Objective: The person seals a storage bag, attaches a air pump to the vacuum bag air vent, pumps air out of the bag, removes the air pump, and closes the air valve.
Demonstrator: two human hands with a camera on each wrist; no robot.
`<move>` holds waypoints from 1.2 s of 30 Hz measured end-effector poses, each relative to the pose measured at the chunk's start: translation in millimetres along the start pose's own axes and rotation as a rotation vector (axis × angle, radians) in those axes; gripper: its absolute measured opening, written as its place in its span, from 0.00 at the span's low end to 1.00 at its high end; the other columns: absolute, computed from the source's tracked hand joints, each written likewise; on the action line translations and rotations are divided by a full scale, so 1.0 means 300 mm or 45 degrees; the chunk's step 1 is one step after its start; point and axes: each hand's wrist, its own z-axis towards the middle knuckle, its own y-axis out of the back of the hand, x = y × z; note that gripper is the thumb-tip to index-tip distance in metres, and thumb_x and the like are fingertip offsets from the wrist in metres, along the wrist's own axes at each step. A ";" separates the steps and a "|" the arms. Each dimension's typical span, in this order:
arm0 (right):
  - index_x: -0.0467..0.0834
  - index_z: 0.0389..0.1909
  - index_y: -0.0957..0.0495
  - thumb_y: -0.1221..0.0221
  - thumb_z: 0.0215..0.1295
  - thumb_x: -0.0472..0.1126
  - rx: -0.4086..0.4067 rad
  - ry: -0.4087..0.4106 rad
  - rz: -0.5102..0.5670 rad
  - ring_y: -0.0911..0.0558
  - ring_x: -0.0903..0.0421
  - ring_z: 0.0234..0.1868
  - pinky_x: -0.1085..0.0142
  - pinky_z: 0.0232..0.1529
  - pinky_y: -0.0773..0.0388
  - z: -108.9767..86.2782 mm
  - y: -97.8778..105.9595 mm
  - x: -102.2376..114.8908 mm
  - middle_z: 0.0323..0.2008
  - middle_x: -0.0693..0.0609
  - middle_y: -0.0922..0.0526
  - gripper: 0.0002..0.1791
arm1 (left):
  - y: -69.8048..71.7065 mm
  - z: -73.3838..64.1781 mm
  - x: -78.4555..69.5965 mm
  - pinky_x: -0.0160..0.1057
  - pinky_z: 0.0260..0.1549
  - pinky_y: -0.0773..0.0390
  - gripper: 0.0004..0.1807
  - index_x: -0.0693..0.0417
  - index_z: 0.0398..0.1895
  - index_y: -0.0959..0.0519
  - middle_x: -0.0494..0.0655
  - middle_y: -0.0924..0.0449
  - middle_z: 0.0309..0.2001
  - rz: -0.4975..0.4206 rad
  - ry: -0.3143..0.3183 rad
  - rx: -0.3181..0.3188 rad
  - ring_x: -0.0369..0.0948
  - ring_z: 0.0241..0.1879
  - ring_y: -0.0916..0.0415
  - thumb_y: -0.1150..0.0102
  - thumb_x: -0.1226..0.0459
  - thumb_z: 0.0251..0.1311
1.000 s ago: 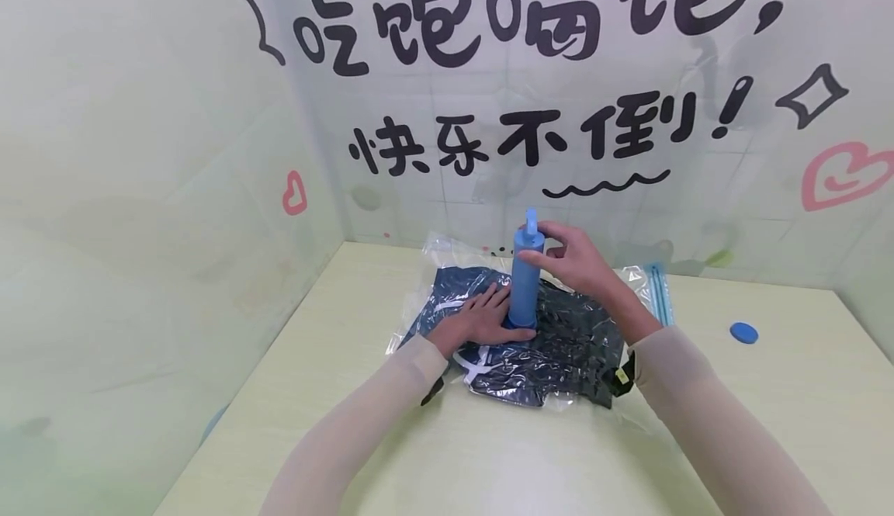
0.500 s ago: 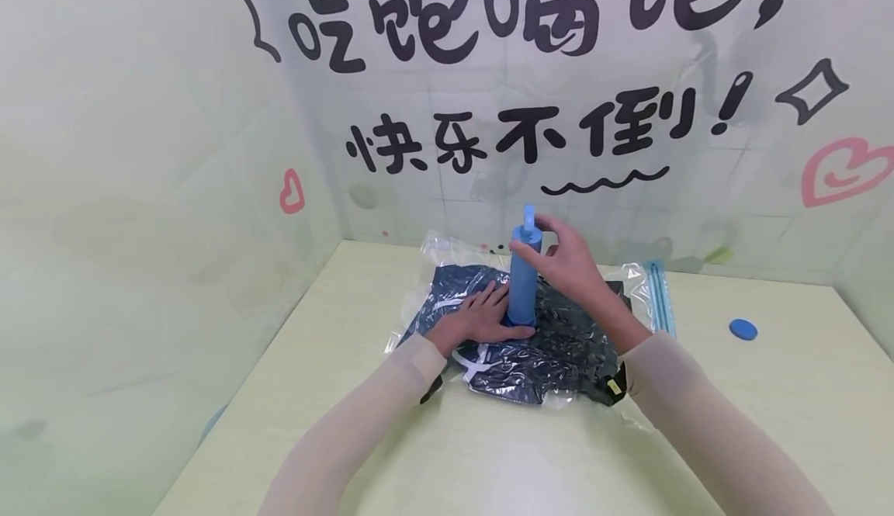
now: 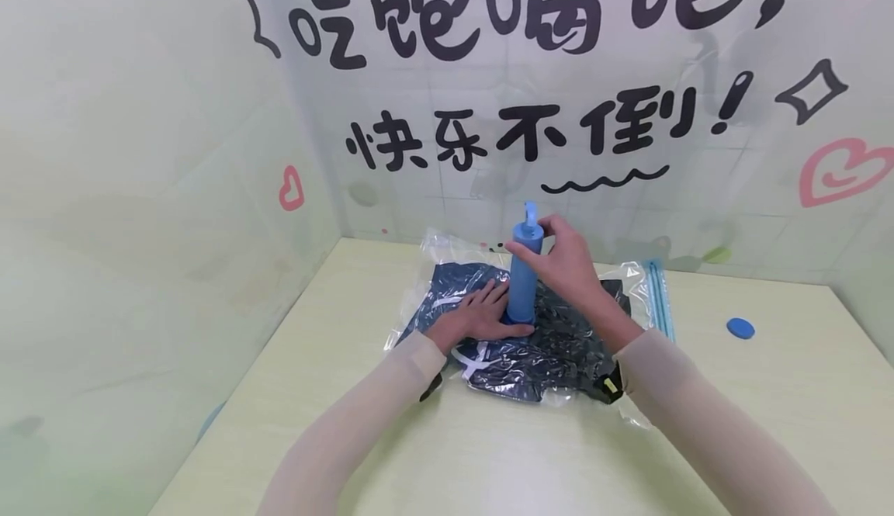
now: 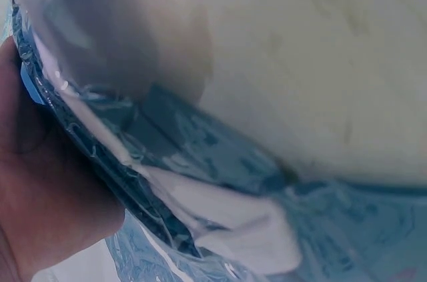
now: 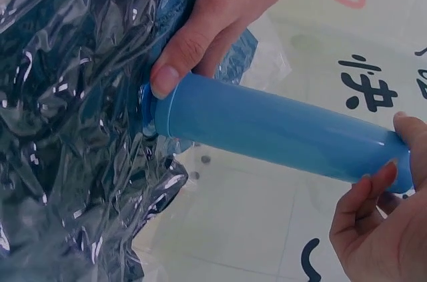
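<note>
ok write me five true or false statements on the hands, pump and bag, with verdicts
1. The blue hand pump stands on the clear plastic bag. True.
2. The left hand is raised clear of the bag. False: it rests on it, beside the pump's base.
3. The right hand holds the pump near its top. True.
4. The blue disc lies on the bag. False: it lies on the table.
5. In the head view, the bag's zip strip is on the right. True.
</note>
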 end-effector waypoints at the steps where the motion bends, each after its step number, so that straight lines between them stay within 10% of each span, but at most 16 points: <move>1: 0.35 0.56 0.26 0.30 0.65 0.54 0.028 0.003 0.000 0.21 0.45 0.39 0.54 0.36 0.25 0.003 0.007 0.000 0.49 0.41 0.20 0.31 | 0.004 -0.005 -0.003 0.50 0.74 0.61 0.54 0.47 0.84 0.62 0.42 0.68 0.82 0.002 -0.007 -0.002 0.44 0.79 0.73 0.59 0.28 0.67; 14: 0.36 0.70 0.32 0.36 0.72 0.48 0.429 -0.015 0.151 0.16 0.43 0.44 0.58 0.34 0.19 0.044 0.097 -0.023 0.63 0.39 0.25 0.32 | 0.017 -0.017 -0.008 0.50 0.73 0.59 0.53 0.48 0.84 0.60 0.41 0.69 0.82 0.033 -0.028 -0.016 0.44 0.79 0.73 0.61 0.28 0.67; 28: 0.33 0.63 0.29 0.32 0.65 0.57 0.093 -0.032 -0.110 0.21 0.44 0.43 0.52 0.38 0.25 0.009 0.023 0.020 0.53 0.37 0.21 0.38 | -0.002 0.005 0.001 0.48 0.74 0.64 0.53 0.44 0.84 0.62 0.38 0.72 0.82 -0.002 0.010 0.032 0.41 0.78 0.76 0.61 0.28 0.66; 36: 0.34 0.65 0.29 0.33 0.67 0.55 0.088 0.005 -0.084 0.21 0.49 0.30 0.57 0.29 0.23 0.005 0.024 0.009 0.53 0.38 0.20 0.36 | 0.004 -0.005 -0.003 0.49 0.74 0.61 0.53 0.45 0.84 0.60 0.39 0.69 0.82 0.007 -0.001 -0.003 0.43 0.79 0.73 0.60 0.28 0.66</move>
